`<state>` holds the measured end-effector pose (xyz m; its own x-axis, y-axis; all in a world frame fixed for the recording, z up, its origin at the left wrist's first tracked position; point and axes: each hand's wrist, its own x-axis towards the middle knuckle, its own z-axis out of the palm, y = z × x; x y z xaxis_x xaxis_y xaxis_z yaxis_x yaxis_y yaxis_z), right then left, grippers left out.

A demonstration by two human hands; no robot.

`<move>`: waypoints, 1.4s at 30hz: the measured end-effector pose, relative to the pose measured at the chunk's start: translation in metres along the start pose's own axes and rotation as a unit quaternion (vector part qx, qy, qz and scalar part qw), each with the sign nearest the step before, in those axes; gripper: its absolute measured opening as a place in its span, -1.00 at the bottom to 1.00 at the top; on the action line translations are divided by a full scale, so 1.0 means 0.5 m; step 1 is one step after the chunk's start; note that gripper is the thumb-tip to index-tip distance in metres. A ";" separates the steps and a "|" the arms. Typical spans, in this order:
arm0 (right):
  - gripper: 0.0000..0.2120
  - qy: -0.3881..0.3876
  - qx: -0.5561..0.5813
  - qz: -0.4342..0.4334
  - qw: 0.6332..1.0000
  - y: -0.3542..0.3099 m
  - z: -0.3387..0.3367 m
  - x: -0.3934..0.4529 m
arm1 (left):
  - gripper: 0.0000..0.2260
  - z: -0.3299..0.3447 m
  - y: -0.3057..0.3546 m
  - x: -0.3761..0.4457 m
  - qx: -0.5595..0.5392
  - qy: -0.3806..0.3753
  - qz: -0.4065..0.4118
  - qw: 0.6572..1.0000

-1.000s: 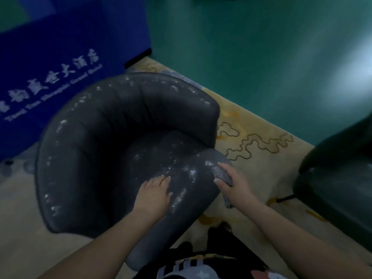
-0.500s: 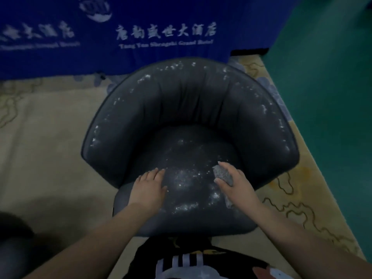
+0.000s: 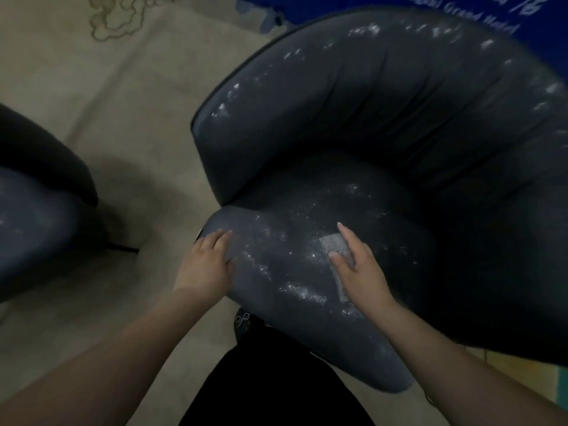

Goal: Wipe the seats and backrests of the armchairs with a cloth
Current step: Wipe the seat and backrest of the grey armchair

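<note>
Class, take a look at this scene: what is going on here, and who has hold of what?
A person is wiping a dark grey armchair. The right hand presses a small grey cloth flat against the seat, fingers straight. The left hand rests on the seat's front left edge, steadying it. White specks show on the seat and the backrest. Part of a second armchair shows at the left, on the beige carpet.

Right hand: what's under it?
A grey cloth lies under the right hand, pressed flat on the armchair seat. Its edges stick out past the thumb and at the wrist; the middle part is covered by the palm.
</note>
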<state>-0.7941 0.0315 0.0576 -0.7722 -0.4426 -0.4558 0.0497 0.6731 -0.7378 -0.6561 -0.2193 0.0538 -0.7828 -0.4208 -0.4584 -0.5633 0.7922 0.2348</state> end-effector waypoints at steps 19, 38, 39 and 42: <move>-0.47 0.072 -0.108 -0.161 0.978 0.084 0.366 0.374 | -0.40 0.301 -0.212 0.181 -0.115 0.051 -0.064 0.990; -0.58 0.047 -0.214 -0.277 0.936 0.135 0.418 0.376 | -0.42 0.376 -0.230 0.196 -0.154 0.100 -0.030 0.982; -0.62 0.045 -0.219 -0.286 0.932 0.145 0.410 0.368 | -0.42 0.376 -0.233 0.194 -0.152 0.099 -0.026 0.983; -0.67 0.098 -0.214 -0.239 0.942 0.138 0.386 0.394 | -0.42 0.378 -0.240 0.192 -0.149 0.094 -0.016 0.984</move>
<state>-0.8207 -0.1236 -0.1793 -0.7460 -0.6659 0.0094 -0.5606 0.6202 -0.5487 -0.6136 -0.2712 -0.1805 -0.7830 -0.5401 -0.3087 -0.6187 0.6245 0.4766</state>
